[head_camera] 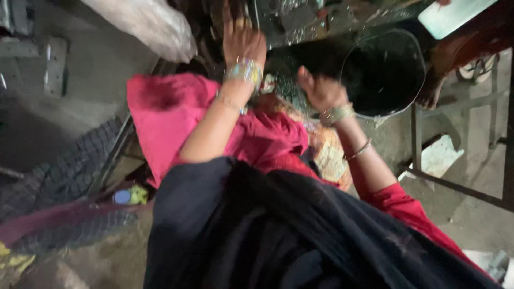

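The whole picture is blurry, the left hand has its fingers cut off at the top edge, and the dark round pot looks too dark inside to see.

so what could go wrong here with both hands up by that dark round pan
The frame is blurred, so this is tentative. The left hand reaches into dark clutter where its fingers are hard to see, so it might catch on something unseen. The right hand is close to the rim of the dark round pan, which sits at the edge of a metal frame and could be knocked. The loose pink cloth beneath the arms might snag.
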The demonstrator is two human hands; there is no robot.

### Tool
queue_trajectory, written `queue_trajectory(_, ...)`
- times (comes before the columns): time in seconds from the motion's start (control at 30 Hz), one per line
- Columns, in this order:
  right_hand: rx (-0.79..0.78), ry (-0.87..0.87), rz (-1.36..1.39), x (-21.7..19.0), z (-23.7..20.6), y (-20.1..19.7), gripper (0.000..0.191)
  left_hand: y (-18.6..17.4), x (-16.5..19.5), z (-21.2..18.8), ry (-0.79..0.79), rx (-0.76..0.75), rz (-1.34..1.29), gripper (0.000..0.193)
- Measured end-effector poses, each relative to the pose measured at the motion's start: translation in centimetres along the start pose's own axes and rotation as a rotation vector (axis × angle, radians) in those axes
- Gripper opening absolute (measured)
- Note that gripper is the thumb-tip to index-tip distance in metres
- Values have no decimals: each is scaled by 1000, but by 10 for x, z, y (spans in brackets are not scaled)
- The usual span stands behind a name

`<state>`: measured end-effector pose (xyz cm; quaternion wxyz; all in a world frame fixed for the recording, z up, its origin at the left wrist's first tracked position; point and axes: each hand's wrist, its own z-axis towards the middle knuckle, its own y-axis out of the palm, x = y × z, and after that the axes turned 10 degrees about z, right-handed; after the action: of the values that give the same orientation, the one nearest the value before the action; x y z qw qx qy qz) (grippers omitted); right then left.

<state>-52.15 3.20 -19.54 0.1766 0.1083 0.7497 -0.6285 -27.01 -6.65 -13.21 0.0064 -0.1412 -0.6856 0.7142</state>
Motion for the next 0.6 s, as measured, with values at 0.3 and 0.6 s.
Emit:
queue_trajectory(0.3,108,-217,-177,24,-18,45,46,21,10,4,-78,228,-68,45)
queue_trajectory(0.6,95,-188,-136,24,6,10,44,48,10,46,-158,324,-147,30)
